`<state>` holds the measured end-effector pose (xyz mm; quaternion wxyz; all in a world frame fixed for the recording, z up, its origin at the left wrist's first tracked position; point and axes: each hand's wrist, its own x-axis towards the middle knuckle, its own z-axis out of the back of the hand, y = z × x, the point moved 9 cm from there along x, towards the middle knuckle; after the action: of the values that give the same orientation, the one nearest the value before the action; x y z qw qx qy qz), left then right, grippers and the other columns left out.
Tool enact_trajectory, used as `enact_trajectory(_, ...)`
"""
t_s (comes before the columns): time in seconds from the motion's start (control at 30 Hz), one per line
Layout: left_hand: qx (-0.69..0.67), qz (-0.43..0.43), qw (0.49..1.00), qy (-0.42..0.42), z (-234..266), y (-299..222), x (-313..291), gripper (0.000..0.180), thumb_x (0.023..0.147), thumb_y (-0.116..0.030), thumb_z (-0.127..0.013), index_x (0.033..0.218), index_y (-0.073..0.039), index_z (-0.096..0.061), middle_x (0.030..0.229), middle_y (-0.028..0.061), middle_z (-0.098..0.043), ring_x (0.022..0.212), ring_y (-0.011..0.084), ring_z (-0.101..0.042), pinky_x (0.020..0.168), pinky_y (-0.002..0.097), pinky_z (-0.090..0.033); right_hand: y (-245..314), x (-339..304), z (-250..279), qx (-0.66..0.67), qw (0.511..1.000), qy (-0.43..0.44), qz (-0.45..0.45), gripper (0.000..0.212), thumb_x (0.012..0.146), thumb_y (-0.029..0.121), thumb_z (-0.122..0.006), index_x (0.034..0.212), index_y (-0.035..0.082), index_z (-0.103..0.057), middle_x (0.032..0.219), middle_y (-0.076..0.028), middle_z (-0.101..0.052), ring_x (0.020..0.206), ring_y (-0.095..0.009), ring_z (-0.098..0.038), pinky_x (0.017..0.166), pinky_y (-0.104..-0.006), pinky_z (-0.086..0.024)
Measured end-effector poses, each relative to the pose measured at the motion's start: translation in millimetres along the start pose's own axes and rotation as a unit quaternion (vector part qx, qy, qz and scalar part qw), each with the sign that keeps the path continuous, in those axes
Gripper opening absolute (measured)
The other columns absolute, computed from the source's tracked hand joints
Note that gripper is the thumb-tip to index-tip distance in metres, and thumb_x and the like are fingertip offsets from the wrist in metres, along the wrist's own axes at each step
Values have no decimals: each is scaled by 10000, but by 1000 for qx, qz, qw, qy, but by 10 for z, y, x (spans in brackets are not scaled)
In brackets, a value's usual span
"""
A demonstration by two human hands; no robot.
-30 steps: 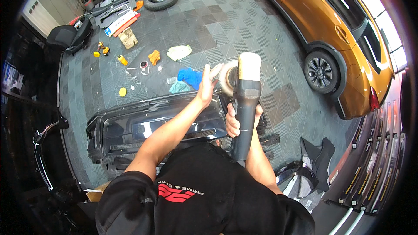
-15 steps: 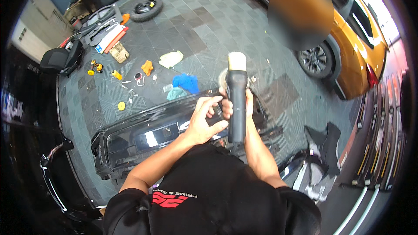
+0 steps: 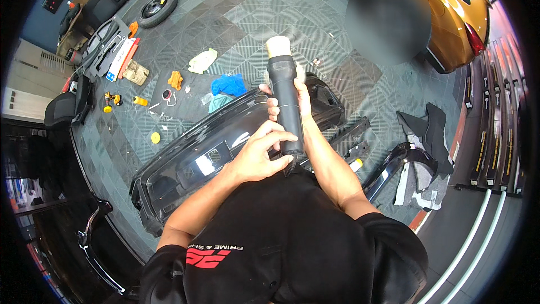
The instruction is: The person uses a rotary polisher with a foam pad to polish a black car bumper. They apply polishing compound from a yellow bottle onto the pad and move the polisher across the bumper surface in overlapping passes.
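Note:
I hold a long black polishing machine (image 3: 288, 107) in front of my chest, its cream foam pad (image 3: 278, 47) pointing away from me. My right hand (image 3: 302, 91) wraps the body from the right, fingers showing on its left side. My left hand (image 3: 257, 157) closes around the lower rear end of the machine. Beneath both hands a glossy black car bumper (image 3: 194, 160) lies across the grey tiled floor.
A blue cloth (image 3: 228, 84), a pale yellow cloth (image 3: 202, 60) and an orange cloth (image 3: 175, 79) lie beyond the bumper. A tyre (image 3: 157, 8) and small yellow tools (image 3: 110, 99) sit far left. Black trim parts (image 3: 416, 157) lie right; an orange car (image 3: 450, 5) stands top right.
My left hand left the pad end and came down onto the machine's rear. The machine has swung from tilted to pointing straight away from me.

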<state>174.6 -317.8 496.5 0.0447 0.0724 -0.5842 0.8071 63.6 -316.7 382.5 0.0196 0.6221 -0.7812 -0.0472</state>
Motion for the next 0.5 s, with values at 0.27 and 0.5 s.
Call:
enact_trajectory(0.27, 36, -43, 998, -19, -132, 55, 2, 343, 793, -162, -878, 1072, -68, -704, 1019, 48, -573, 783, 165, -597, 696, 321, -541, 9, -54, 41, -19, 1000, 25, -2, 992, 819, 653, -686, 1469, -49, -425, 906, -133, -604, 782, -280, -612, 712, -432, -522)
enact_trajectory(0.5, 15, -53, 998, 27, -116, -58, 47, 334, 769, -110, -897, 1051, -67, -723, 1007, 31, -587, 772, 125, -567, 681, 273, -515, -3, -137, 24, 8, 999, 37, -5, 993, 823, 645, -686, 1477, -52, -415, 907, -127, -589, 774, -277, -606, 708, -421, -516)
